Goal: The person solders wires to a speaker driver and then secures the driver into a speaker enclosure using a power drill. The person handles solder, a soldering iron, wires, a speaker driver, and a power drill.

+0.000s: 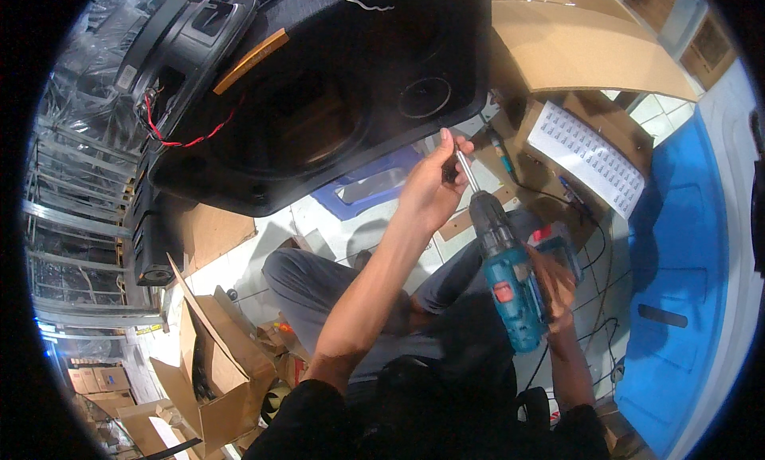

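My right hand (554, 285) grips a teal and black cordless drill (514, 288), its long silver bit (468, 171) aimed up and away from me. At the bit's tip is my left hand (438, 181), thumb raised and fingers curled; something small and dark shows in the palm, too unclear to name. Just beyond the left hand stands a large black speaker cabinet (382, 133) with round openings, its near edge close to my fingertips. A speaker driver (191, 45) with red and black wires rests on its left side. A wooden strip (251, 60) lies across the cabinet.
A blue plastic stool (347, 201) stands under the cabinet. Open cardboard boxes (215, 356) sit at lower left. Right are a printed label sheet (586, 157), a black cable (542, 187) and a blue panel (669, 300). Plastic-wrapped goods (88, 93) line the left side.
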`<state>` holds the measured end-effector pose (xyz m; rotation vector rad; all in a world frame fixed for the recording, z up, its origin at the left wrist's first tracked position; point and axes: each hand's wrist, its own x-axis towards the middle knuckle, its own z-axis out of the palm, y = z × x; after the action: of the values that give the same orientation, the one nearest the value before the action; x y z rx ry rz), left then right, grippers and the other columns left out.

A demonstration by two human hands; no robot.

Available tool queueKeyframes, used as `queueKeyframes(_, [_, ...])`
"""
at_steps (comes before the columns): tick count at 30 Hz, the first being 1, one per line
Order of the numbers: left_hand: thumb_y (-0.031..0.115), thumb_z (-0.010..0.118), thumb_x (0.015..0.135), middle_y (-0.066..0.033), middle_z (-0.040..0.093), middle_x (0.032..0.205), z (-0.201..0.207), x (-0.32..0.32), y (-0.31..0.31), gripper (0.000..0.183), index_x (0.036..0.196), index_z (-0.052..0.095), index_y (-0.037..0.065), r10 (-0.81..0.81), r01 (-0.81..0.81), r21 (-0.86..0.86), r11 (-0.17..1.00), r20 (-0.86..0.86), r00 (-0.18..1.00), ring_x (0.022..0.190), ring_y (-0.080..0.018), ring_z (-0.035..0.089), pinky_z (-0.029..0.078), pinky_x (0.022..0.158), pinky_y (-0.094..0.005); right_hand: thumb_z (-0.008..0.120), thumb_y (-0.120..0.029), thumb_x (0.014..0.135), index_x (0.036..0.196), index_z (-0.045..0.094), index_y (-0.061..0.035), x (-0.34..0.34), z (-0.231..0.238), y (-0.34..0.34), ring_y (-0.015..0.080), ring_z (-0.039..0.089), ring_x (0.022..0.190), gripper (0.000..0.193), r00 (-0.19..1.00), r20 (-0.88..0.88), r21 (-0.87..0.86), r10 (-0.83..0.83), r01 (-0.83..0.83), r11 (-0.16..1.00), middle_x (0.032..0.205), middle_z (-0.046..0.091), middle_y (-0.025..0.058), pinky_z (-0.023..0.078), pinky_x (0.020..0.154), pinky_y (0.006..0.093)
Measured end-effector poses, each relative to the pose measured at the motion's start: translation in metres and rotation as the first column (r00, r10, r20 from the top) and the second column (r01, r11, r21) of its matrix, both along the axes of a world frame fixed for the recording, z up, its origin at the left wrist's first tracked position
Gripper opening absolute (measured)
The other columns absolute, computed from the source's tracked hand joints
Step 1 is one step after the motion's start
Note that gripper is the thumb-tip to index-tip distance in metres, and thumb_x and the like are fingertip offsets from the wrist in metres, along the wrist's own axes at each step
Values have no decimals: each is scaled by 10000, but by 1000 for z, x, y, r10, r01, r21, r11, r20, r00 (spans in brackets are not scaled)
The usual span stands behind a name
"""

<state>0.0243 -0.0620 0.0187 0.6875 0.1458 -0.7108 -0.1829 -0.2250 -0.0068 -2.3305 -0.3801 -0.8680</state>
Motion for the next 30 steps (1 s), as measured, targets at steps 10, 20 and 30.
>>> queueKeyframes(10, [180,533,1011,-23,643,1055,-16,33,-15,294,1269,582,49,48,-45,-53,998,53,997,756,-104,502,438,663,-233,688,-128,830,1273,562,89,38,-3,-13,324,698,874,509,999,-35,-41,-8,7,999,1135,677,211,566,769,401])
queueKeyframes(20, [184,545,1005,-4,644,1050,-20,36,-18,254,1214,615,57,101,-102,-49,994,-24,995,750,-114,477,440,649,-241,705,-124,824,1258,567,86,58,-11,-12,325,706,875,501,999,25,-2,21,-21,1000,1106,686,210,574,769,400])
queueKeyframes(30, [218,545,1010,13,611,968,-21,29,-21,228,1170,615,71,137,-142,99,985,62,989,738,-105,457,412,655,-233,713,-127,822,1247,572,87,54,-10,-18,326,708,878,497,1000,27,-11,13,-13,1000,1100,689,208,577,772,400])
